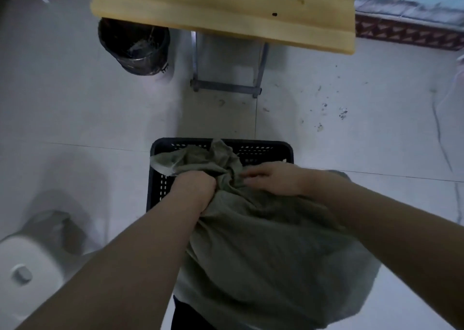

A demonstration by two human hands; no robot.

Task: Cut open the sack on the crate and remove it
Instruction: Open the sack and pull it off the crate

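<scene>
A full grey-green sack (263,249) lies on a black perforated plastic crate (263,151) on the floor, covering most of it. The sack's loose bunched mouth (200,159) points away from me. My left hand (194,191) is closed in a fist around the gathered fabric just below the mouth. My right hand (272,177) rests on the sack to the right of the bunch, fingers stretched toward the folds. I cannot tell whether the right hand pinches any fabric. No cutting tool is visible.
A wooden table (226,10) on a metal frame (226,86) stands ahead. A black lined bin (134,45) sits to its left. A white stool (27,262) is at my lower left. Dirt specks mark the pale tiled floor (351,118) on the right.
</scene>
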